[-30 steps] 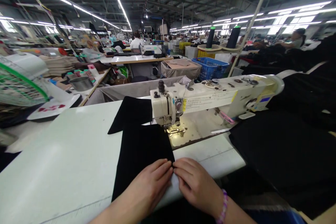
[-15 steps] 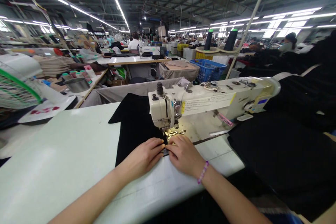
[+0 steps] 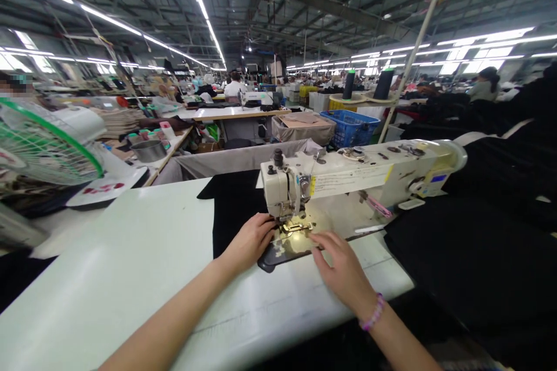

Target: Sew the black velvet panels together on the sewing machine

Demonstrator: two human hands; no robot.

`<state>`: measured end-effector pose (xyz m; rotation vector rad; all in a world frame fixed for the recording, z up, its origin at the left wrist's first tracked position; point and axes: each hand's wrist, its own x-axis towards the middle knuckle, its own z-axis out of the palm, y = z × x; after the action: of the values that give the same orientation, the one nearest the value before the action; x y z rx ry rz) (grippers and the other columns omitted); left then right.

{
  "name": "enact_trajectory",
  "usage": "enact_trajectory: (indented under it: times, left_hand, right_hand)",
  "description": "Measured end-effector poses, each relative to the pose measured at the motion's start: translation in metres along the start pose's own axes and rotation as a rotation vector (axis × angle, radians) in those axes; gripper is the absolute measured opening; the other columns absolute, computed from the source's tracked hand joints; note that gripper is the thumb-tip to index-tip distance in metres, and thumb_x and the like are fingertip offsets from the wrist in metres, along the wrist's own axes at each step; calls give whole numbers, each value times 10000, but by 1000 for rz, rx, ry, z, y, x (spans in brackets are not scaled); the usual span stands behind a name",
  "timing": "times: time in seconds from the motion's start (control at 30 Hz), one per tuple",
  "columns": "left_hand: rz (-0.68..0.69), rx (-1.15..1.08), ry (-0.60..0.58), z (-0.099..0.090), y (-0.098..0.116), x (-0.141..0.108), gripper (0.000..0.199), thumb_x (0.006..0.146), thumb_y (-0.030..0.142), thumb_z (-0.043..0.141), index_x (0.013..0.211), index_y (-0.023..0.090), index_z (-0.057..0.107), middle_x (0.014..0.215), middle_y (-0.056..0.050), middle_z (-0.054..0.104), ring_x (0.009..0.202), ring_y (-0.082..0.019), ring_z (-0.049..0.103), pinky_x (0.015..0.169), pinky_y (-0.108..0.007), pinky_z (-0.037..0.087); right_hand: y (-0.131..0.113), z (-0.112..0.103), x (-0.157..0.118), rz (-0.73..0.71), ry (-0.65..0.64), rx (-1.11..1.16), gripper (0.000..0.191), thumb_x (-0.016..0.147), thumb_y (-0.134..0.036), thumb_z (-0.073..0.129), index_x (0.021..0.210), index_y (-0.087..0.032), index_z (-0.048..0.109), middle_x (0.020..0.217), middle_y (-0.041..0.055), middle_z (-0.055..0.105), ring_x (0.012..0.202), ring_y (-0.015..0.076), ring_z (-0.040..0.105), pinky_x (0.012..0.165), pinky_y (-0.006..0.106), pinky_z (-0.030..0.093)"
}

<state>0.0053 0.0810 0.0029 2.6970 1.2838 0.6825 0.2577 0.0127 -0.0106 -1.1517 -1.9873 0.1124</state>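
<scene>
A white sewing machine (image 3: 348, 177) stands on the pale table (image 3: 152, 243), its lamp lighting the metal plate (image 3: 296, 243) under the needle. Black cloth (image 3: 230, 203) lies left of the needle and runs behind the machine's head. My left hand (image 3: 252, 240) has its fingers together on the cloth's edge, close to the presser foot. My right hand (image 3: 337, 261), with a beaded bracelet at the wrist, is at the plate's right side. Its fingers are apart, and nothing shows between them.
At the left is a green-rimmed fan (image 3: 52, 145) near a metal bowl (image 3: 151, 151). Behind the machine are a blue basket (image 3: 350, 127) and two black thread cones (image 3: 383, 84). Black fabric (image 3: 470, 249) is heaped at the right. People sit farther back.
My right hand has moved right, away from my left hand, and its fingers have opened. My left hand has shifted slightly up and left, off the near plate area. The view has tilted upward.
</scene>
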Motion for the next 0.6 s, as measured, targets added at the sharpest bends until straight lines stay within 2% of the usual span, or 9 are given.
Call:
enact_trajectory:
  times: [0.1,0.2,0.27,0.33,0.43,0.5,0.6]
  left_hand:
    - [-141,17,62,10,-12,1,355,990,253,422,1274,136,601,1357,-173,596,1272,-285,551,1120,-518,422]
    - [-242,19,64,16,-26,0,440,948,320,520,1342,128,558,1434,-192,551,1337,-313,507,1145,-534,379]
    - [-275,18,44,13,-34,-3,481,934,371,545,1345,122,567,1440,-200,550,1348,-323,503,1149,-525,371]
    - [-280,21,18,5,-40,-9,485,927,390,551,1333,129,589,1442,-196,552,1354,-325,501,1151,-525,367]
    - [-252,29,-24,-13,-41,-21,459,916,365,566,1310,135,619,1439,-190,558,1351,-328,505,1140,-531,383]
    - [-211,34,-48,-24,-35,-27,426,915,292,552,1306,139,626,1423,-178,576,1344,-321,511,1134,-526,398]
    - [-123,29,-89,-29,-16,-30,391,938,193,474,1289,176,646,1361,-126,633,1270,-256,577,1111,-441,449]
  right_hand:
    - [25,-39,-24,131,159,-60,251,982,-256,456,1121,-207,659,1084,116,709,1012,255,661,901,428,538]
    - [68,-88,-44,247,219,-266,317,960,-364,439,1069,-180,672,1067,140,710,980,288,666,898,463,531]
    - [101,-117,-59,331,193,-434,402,913,-450,432,1030,-157,681,1034,163,713,923,328,670,862,511,534]
    - [129,-137,-74,401,92,-516,461,838,-536,470,965,-154,693,1007,181,716,880,359,681,847,548,531]
    - [148,-146,-92,433,-35,-459,416,767,-554,532,889,-189,688,956,154,720,857,349,695,840,517,538]
    - [145,-143,-93,430,-51,-422,329,760,-513,524,801,-218,662,864,125,708,795,319,693,791,474,545]
    - [128,-135,-82,437,-51,-447,251,747,-454,459,663,-255,586,733,94,656,694,291,661,679,434,517]
